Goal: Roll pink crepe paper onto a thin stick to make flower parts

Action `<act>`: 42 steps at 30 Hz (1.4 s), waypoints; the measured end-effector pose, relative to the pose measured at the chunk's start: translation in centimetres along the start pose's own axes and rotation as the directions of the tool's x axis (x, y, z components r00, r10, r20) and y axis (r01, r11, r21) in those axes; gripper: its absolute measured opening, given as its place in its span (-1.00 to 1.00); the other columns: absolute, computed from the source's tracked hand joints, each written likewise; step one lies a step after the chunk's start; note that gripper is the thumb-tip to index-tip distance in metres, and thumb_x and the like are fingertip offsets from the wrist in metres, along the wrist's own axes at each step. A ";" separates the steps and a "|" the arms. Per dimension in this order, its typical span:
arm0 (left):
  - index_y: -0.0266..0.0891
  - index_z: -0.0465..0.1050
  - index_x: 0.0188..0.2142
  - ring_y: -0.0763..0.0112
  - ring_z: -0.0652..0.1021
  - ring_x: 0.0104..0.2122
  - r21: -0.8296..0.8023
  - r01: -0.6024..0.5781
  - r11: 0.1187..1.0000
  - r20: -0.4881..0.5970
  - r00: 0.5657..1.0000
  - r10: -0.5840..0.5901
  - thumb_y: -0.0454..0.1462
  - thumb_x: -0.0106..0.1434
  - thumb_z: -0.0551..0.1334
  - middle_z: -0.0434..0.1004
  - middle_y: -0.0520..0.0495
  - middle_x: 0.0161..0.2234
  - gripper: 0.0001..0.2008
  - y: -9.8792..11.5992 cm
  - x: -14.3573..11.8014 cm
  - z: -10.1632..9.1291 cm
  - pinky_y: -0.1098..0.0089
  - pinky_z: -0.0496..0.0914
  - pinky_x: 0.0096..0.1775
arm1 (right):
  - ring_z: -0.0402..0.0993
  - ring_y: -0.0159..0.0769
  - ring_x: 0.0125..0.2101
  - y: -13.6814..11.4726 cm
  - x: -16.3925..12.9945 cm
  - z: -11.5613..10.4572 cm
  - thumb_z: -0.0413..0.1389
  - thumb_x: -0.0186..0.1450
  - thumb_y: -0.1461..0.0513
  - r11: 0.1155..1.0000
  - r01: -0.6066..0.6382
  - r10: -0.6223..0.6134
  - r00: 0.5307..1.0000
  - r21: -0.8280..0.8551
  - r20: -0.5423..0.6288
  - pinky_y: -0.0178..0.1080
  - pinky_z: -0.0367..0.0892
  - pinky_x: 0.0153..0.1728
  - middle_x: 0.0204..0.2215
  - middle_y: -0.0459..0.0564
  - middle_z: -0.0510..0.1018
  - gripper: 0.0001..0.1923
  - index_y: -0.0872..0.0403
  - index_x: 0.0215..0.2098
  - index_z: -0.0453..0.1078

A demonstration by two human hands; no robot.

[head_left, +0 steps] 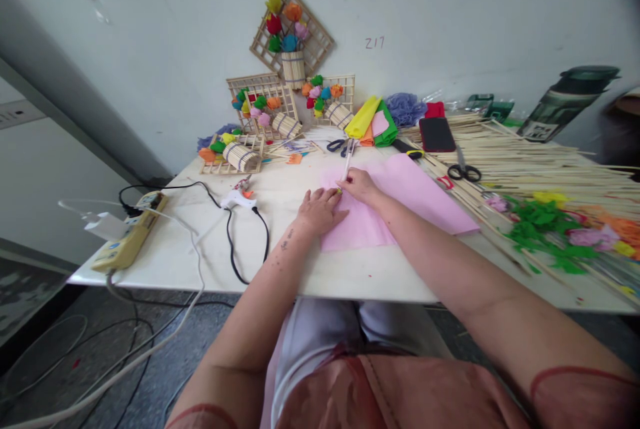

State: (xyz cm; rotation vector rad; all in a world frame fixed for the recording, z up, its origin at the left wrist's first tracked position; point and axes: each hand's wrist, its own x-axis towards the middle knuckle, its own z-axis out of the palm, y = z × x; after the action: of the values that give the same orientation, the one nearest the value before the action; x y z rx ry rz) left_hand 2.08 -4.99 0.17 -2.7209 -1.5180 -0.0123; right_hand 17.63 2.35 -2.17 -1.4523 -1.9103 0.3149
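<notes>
The pink tissue paper sheet [400, 199] lay flat at table centre, looking feather-light, limp and easily torn. Her left hand [320, 211] pressed flat on its near edge; her right hand [359, 185], at one o'clock, pinched a thin stick [347, 165].

The left hand [320, 210] is lying flat on the pink paper [400, 205] on the table [280, 262]; the right hand [361, 185] is pinching a thin stick [347, 163] at the paper's far edge.

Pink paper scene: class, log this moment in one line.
left hand: flat on pink paper | right hand: holding stick | scissors: beside paper
</notes>
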 end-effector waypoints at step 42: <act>-0.10 0.08 0.20 0.11 0.13 0.18 0.008 -0.022 1.000 -0.052 0.998 0.022 0.06 0.30 -0.12 0.09 0.01 0.23 -0.44 -0.5 0.2 0.6 0.04 0.02 0.15 | 0.40 -0.37 -0.44 0.5 -0.2 -0.6 0.14 0.04 0.24 0.958 -0.023 0.005 0.998 0.285 0.065 -0.32 0.30 -0.37 -0.47 -0.04 0.49 -0.87 0.18 -0.54 0.42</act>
State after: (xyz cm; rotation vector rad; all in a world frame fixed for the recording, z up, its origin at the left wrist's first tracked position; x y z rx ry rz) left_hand 1.77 -4.56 -0.41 -2.7091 -1.4713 -0.0764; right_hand 18.40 2.19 -2.12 -1.2758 -1.8166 0.6243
